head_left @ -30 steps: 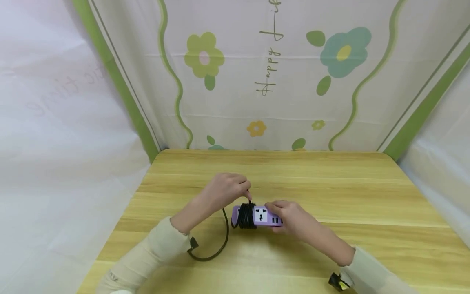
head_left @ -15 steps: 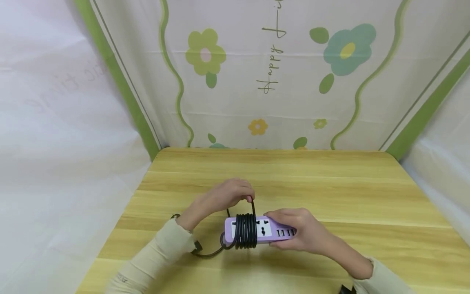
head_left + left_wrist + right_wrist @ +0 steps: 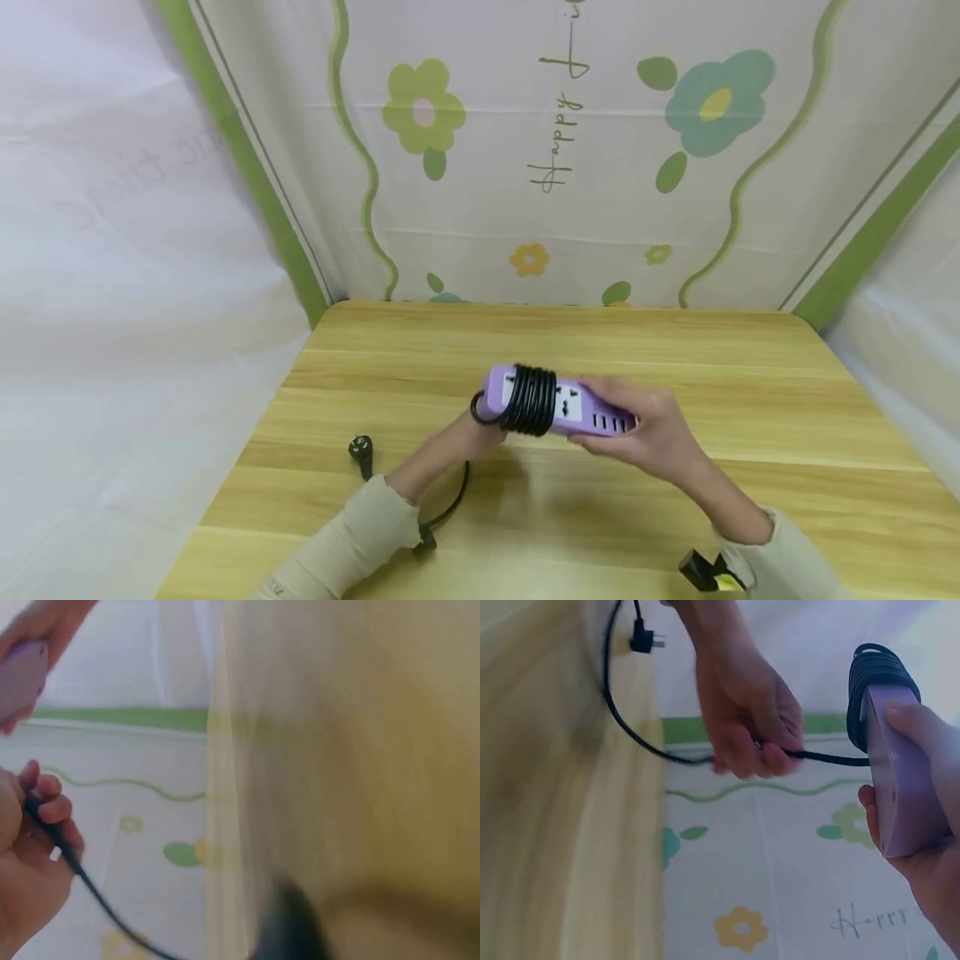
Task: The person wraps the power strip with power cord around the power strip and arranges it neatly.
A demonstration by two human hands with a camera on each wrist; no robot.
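Observation:
A purple power strip (image 3: 567, 407) is held up over the table, tilted, its sockets and USB ports facing up. Black cord (image 3: 531, 402) is wound in several turns round its left part. My right hand (image 3: 654, 429) grips the strip's right end, with the thumb along one side in the right wrist view. Below the strip's left end is my left hand (image 3: 476, 435), its fingers partly hidden in the head view. The right wrist view shows the left hand (image 3: 750, 724) holding the loose cord (image 3: 829, 758) in curled fingers. The cord's black plug (image 3: 361, 450) appears left of my left forearm.
The wooden table (image 3: 675, 358) lies underneath, its far edge against a white flowered curtain (image 3: 480, 192). White cloth (image 3: 150, 333) hangs at the left side. Black devices (image 3: 425, 542) sit at both wrists.
The strip has risen and moved slightly right in my right hand. My left hand has gone from above the strip to beneath its left end with the cord. The plug has come into view.

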